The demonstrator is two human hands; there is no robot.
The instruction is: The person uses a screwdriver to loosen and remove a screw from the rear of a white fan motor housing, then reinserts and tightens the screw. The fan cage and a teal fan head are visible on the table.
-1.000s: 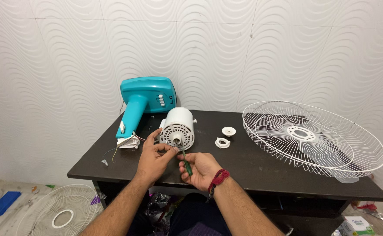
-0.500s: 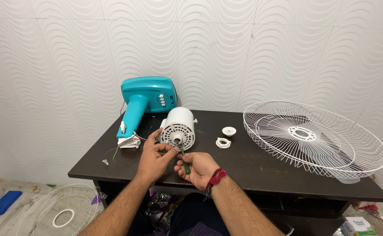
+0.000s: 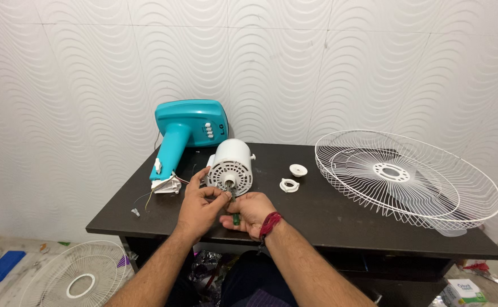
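Observation:
A white fan motor housing [image 3: 230, 163] lies on the dark table [image 3: 340, 219], its slotted face toward me. My right hand [image 3: 250, 211] grips a small green-handled screwdriver [image 3: 236, 216], its tip pointing up at the motor's face. My left hand [image 3: 201, 203] pinches at the screwdriver's upper shaft just below the motor. A red thread band wraps my right wrist. Behind the motor stands the teal fan base and neck [image 3: 183, 133], with loose wires trailing from its white end piece [image 3: 165, 185].
Two small white plastic rings [image 3: 290, 185] lie right of the motor. A large white wire fan guard [image 3: 405, 176] rests on the table's right side. Another guard [image 3: 78, 278] and a blue object [image 3: 0, 266] lie on the floor at left; a small box [image 3: 459, 293] sits at right.
Both hands stay at the motor's face with only slight finger shifts. The view has barely moved.

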